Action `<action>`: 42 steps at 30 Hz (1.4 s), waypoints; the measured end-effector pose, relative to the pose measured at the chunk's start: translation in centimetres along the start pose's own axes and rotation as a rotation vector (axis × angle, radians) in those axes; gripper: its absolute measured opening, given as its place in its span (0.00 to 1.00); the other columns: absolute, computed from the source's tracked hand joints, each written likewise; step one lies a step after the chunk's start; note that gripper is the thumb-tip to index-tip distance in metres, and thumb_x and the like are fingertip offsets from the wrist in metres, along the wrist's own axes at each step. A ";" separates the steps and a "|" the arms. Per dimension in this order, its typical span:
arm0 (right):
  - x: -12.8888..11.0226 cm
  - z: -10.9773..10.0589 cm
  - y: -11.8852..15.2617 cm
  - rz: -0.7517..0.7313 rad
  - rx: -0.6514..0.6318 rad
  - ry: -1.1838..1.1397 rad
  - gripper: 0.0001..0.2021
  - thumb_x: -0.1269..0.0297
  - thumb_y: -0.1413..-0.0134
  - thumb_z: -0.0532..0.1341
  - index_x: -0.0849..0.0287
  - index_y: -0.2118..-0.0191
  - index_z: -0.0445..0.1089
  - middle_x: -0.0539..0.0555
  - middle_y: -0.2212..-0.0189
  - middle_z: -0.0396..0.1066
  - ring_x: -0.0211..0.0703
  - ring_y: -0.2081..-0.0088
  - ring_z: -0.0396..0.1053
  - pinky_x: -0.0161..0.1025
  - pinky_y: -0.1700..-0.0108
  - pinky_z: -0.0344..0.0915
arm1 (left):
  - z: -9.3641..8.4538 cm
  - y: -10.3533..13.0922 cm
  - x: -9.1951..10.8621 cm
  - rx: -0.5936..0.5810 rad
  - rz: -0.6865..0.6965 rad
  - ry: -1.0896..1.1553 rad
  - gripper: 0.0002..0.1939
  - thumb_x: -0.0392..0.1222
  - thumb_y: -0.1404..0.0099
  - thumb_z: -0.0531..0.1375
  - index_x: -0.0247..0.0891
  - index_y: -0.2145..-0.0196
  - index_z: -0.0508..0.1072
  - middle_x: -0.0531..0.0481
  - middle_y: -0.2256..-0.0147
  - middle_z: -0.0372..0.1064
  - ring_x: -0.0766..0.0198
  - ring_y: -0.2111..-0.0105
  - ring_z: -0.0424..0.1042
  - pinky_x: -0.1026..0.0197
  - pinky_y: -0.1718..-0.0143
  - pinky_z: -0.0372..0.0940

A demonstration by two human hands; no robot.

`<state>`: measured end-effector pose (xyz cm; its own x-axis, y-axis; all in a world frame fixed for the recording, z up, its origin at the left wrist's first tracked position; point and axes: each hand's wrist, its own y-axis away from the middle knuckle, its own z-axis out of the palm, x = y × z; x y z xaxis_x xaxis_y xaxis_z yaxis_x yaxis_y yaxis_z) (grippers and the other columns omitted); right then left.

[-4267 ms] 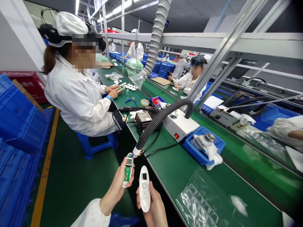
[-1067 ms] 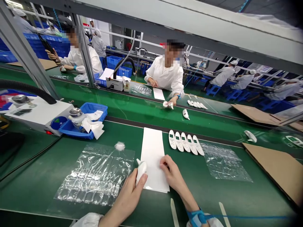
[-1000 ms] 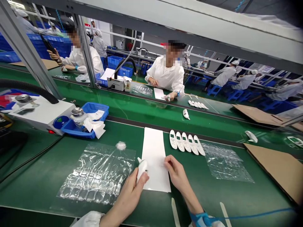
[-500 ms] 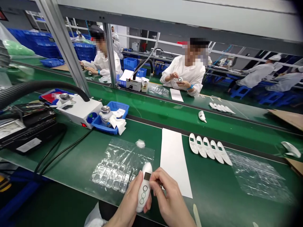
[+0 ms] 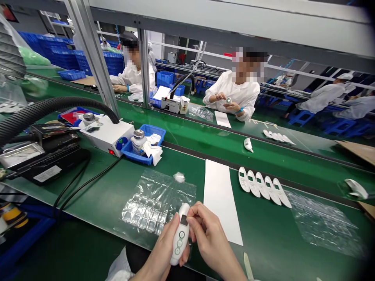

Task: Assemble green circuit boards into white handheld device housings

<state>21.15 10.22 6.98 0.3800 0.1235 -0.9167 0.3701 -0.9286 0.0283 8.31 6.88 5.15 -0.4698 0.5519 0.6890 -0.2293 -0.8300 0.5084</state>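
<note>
A white handheld device (image 5: 179, 238) with a dark screen and round buttons stands tilted in my left hand (image 5: 164, 246), whose fingers wrap round its body. My right hand (image 5: 208, 230) touches the device's edge beside the screen, thumb and forefinger pinched together; whatever lies between them is too small to make out. Beyond my hands, a clear plastic sheet of small square pieces (image 5: 145, 212) lies on the green bench, with a small clear bundle (image 5: 179, 177) at its top edge. A long white paper (image 5: 220, 199) lies to the right.
Several white shells (image 5: 264, 186) stand in a row right of the paper, beside another clear sheet (image 5: 325, 222). A blue tray (image 5: 142, 156) with a metal-capped bottle and a white machine (image 5: 107, 134) are at left. Across the green belt (image 5: 205, 136), a person (image 5: 233, 91) handles a part.
The view has shifted slightly, so the bench items appear a little further right. My right hand's fingertips remain at the screen's edge, and a white part on the belt has moved slightly left relative to the bench.
</note>
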 end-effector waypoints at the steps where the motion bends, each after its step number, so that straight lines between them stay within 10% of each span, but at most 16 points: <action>1: 0.0 0.0 0.0 -0.002 -0.001 -0.001 0.11 0.64 0.33 0.48 0.56 0.69 0.58 0.50 0.69 0.59 0.38 0.70 0.62 0.35 0.70 0.58 | 0.0 0.0 0.0 -0.006 -0.002 0.001 0.27 0.66 0.35 0.49 0.38 0.74 0.65 0.57 0.87 0.58 0.71 0.85 0.55 0.65 0.80 0.49; 23: 0.3 0.1 0.2 0.008 -0.001 -0.037 0.11 0.63 0.32 0.49 0.56 0.69 0.57 0.48 0.70 0.59 0.34 0.75 0.59 0.34 0.71 0.58 | -0.1 -0.1 -0.3 -0.029 -0.016 -0.013 0.32 0.69 0.38 0.49 0.36 0.78 0.67 0.55 0.88 0.58 0.71 0.87 0.54 0.66 0.82 0.48; 34: 0.1 0.3 0.3 0.000 0.028 -0.014 0.12 0.60 0.33 0.50 0.56 0.69 0.59 0.49 0.70 0.60 0.37 0.72 0.62 0.34 0.70 0.59 | -0.5 -0.1 -1.0 -0.088 0.112 -0.164 0.19 0.58 0.35 0.55 0.38 0.67 0.63 0.62 0.85 0.56 0.73 0.85 0.53 0.68 0.81 0.51; 42: 0.4 1.0 0.4 0.112 0.066 -0.328 0.12 0.54 0.34 0.54 0.55 0.66 0.60 0.44 0.78 0.57 0.34 0.78 0.60 0.31 0.75 0.59 | -1.1 -0.6 -1.2 -0.018 0.111 -0.240 0.23 0.64 0.38 0.53 0.40 0.72 0.62 0.62 0.87 0.56 0.74 0.90 0.53 0.70 0.89 0.46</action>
<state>20.60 9.54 6.18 0.1186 -0.0895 -0.9889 0.2817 -0.9520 0.1200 8.07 6.60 3.45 -0.2774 0.4589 0.8441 -0.2034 -0.8867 0.4153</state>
